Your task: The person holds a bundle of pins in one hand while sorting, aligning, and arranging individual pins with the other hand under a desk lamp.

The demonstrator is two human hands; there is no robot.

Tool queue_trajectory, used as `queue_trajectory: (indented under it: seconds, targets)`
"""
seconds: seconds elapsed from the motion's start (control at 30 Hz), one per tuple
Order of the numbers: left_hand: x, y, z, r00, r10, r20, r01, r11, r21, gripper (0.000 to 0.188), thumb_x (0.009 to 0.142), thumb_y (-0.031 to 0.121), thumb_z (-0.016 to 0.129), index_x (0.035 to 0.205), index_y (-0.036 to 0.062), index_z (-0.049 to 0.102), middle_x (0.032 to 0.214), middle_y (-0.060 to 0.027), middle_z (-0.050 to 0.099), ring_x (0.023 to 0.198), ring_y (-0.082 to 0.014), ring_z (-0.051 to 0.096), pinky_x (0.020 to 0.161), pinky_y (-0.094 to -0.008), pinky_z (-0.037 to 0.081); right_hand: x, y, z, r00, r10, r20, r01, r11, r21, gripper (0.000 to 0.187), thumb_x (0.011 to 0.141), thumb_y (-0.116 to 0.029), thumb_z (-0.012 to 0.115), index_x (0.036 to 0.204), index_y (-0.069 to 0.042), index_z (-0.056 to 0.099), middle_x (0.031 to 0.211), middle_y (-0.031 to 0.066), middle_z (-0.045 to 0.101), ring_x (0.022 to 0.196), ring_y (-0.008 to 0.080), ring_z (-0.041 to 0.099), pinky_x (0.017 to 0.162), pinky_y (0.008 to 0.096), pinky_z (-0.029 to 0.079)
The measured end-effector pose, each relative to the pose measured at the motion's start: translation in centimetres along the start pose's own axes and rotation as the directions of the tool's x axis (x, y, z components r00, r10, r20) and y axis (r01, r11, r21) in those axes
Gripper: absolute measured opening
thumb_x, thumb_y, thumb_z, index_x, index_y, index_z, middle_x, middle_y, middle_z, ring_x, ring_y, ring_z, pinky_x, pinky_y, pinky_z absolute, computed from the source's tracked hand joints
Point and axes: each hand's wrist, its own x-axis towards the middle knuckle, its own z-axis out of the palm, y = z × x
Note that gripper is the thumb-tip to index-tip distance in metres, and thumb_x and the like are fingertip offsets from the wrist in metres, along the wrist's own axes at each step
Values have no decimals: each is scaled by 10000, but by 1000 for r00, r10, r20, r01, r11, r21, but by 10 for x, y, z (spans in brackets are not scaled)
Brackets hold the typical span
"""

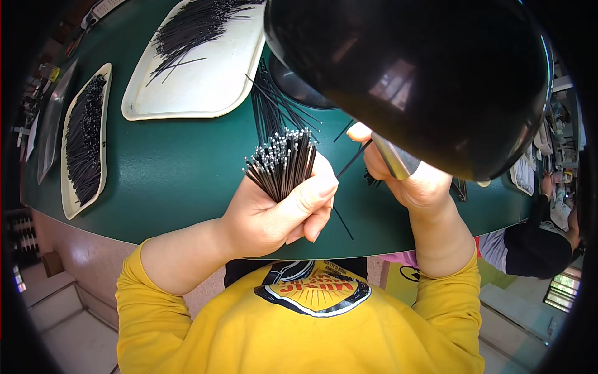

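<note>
My left hand (265, 218) is closed around a thick bundle of thin black wires (280, 171), whose stripped, silvery ends point up and away from me. To its right, my right hand (427, 190) is raised, partly hidden behind a large glossy black dome. Between its thumb and fingers it pinches a single black wire (355, 157) that slants down toward my left hand. A shiny metal piece (398, 156) shows against the right fingers; whether they hold it I cannot tell. One thin wire (342, 223) sticks out below my left hand.
The black dome (411, 81) hangs over the right of the green table (168, 168). A large white tray (187, 103) of wires stands at the back, with loose wires (268, 106) beside it. A narrow tray (70, 209) lies far left. Another person (536, 246) is at right.
</note>
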Motion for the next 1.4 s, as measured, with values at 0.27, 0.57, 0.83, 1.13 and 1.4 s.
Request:
queue_trajectory:
  seconds: [0.27,0.57,0.83,1.13,1.4]
  targets:
    - [1,-3,1,996,-92,21,92,996,-12,175,869,144,411,747,32,467,537,-9,486,400,-25,411,385,-143,327,3,15,-1,995,-65,73,49,979,200,170,677,91,505,839,47,532,770,102,565,675,177,550,599,260,446]
    - [11,-28,-12,953,233,192,-300,807,509,139,747,78,589,650,2,524,595,-58,523,518,-127,482,502,-232,386,4,21,22,987,-151,-61,163,934,317,128,795,-33,361,857,21,458,650,42,425,537,122,429,503,232,392]
    - [12,-8,-4,986,-141,91,139,990,24,215,861,176,443,765,10,539,518,-6,495,400,-36,430,403,-150,347,5,28,15,993,79,-89,-79,997,6,200,850,-155,432,929,19,493,598,10,430,489,57,346,475,187,329]
    - [14,-6,3,978,-186,-96,168,971,-171,177,859,172,444,790,19,498,501,-15,463,374,-42,368,363,-167,294,4,15,12,986,-166,3,166,983,-74,248,692,60,588,932,43,530,665,52,516,578,75,481,519,185,382]
    - [12,-2,-2,992,-119,-45,103,958,-269,132,856,120,434,774,22,468,497,-34,450,327,-53,346,329,-169,282,2,28,-9,937,-347,-45,268,795,-544,253,869,-77,342,988,85,497,635,78,495,443,70,352,429,177,277]
